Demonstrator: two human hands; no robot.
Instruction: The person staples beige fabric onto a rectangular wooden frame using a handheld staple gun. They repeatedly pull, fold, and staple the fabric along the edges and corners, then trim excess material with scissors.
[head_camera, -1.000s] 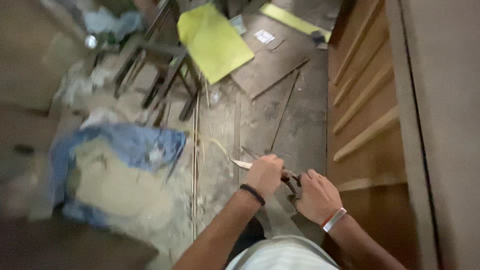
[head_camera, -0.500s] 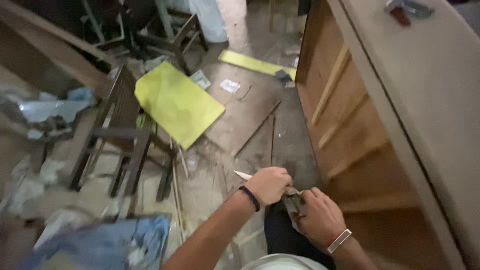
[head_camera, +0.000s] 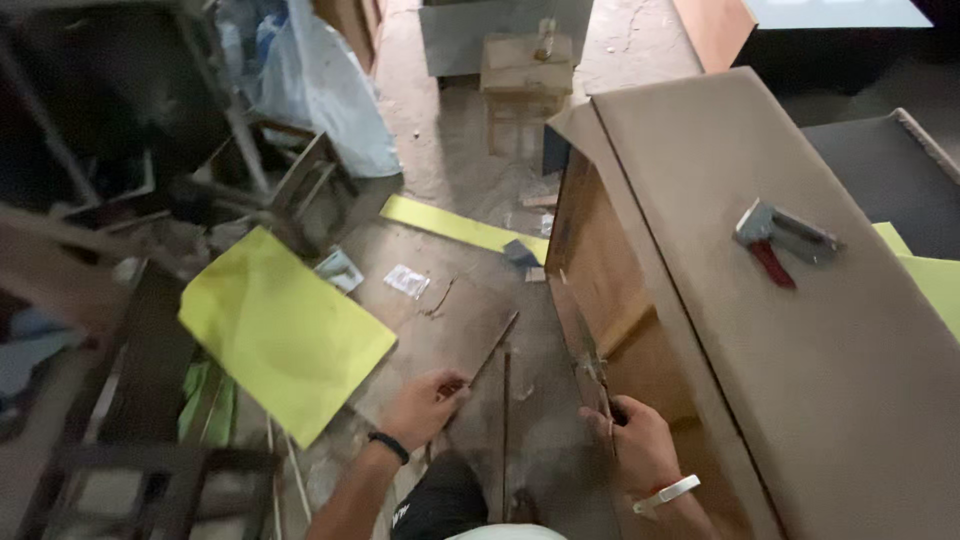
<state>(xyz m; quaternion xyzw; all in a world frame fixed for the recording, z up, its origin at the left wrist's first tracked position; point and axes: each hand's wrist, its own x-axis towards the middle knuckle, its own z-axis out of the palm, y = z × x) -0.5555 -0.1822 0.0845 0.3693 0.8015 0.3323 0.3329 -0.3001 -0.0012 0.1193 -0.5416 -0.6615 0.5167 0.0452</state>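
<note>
Apart now, both hands grip: left hand (head_camera: 425, 405) a thin strip (head_camera: 492, 362), right hand (head_camera: 632, 440) a tool (head_camera: 592, 372).

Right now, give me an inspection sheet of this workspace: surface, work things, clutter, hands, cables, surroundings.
Surface: dusty concrete floor, littered.
Work things: thin strip on the floor; slim tool against the cabinet's front edge.
Clutter: yellow sheet, yellow strip, two small packets, plastic bag, dark frames at left.
Hands: left hand grips the thin strip; right hand grips the slim tool.
Cables: nothing seen.
Surroundings: staple gun lying on the cabinet; small wooden stool beyond.
</note>
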